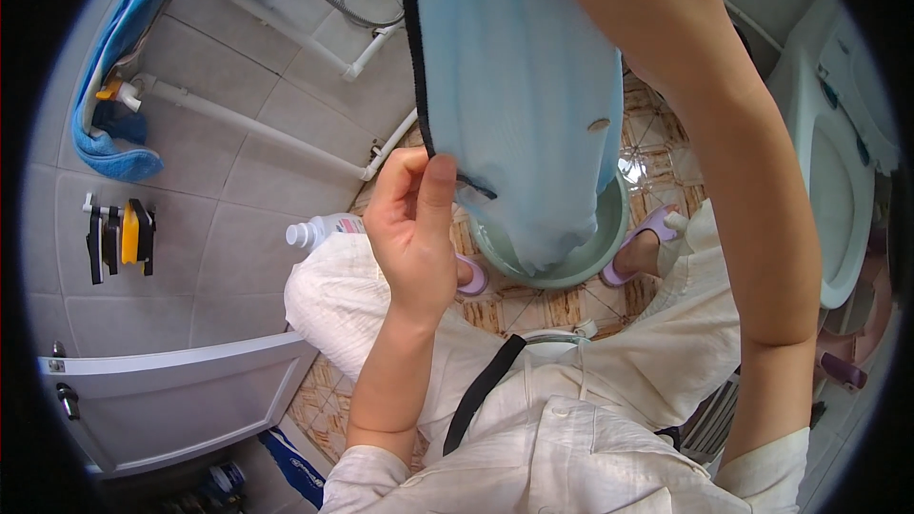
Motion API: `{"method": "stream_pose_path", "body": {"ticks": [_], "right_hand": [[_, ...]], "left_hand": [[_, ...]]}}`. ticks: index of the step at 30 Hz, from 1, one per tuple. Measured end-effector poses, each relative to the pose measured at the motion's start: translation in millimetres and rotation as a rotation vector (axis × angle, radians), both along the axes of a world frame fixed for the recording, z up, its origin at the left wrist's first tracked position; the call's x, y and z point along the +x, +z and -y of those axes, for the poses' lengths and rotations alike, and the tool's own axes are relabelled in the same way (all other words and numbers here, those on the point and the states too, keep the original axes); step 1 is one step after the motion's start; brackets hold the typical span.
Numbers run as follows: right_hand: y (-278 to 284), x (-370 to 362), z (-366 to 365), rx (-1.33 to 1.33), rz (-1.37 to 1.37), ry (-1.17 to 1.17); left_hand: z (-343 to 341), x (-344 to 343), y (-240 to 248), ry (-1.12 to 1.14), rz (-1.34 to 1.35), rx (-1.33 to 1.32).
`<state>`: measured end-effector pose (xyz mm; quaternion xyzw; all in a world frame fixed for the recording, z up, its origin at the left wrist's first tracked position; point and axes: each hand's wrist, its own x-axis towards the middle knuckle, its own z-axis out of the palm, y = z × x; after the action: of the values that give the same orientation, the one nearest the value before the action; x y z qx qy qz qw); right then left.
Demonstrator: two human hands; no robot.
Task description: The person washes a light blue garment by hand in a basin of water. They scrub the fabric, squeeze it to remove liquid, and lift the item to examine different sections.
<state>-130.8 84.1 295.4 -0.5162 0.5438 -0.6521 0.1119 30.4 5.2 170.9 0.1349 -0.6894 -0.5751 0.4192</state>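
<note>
A light blue, sheer cloth with a black trim along its left edge hangs in front of me. My left hand is closed in a pinch on that black edge, partway down. My right forearm reaches up past the top of the picture, so the right hand is out of sight. The cloth's lower end droops, bunched, over a pale green basin on the floor between my feet. A short black strip and a small brownish oval mark show on the cloth.
A white bottle stands by my left knee. White pipes with orange-handled taps and a blue towel line the left wall. Black and yellow brushes hang below. A white door is lower left; a white toilet stands right.
</note>
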Motion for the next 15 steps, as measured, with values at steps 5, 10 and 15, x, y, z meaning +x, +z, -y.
{"method": "stream_pose_path", "body": {"ticks": [5, 10, 15], "right_hand": [[-10.0, -3.4, 4.0, -0.032, 0.085, -0.026], [-11.6, -5.1, 3.3, -0.039, 0.068, -0.013], [-11.1, -4.3, 2.2, -0.036, 0.08, -0.008]], "left_hand": [[-2.0, 2.5, 3.7, 0.032, 0.021, 0.004], [-0.8, 3.8, 1.3, -0.004, -0.008, 0.066], [0.9, 4.3, -1.8, -0.04, -0.046, 0.056]]}}
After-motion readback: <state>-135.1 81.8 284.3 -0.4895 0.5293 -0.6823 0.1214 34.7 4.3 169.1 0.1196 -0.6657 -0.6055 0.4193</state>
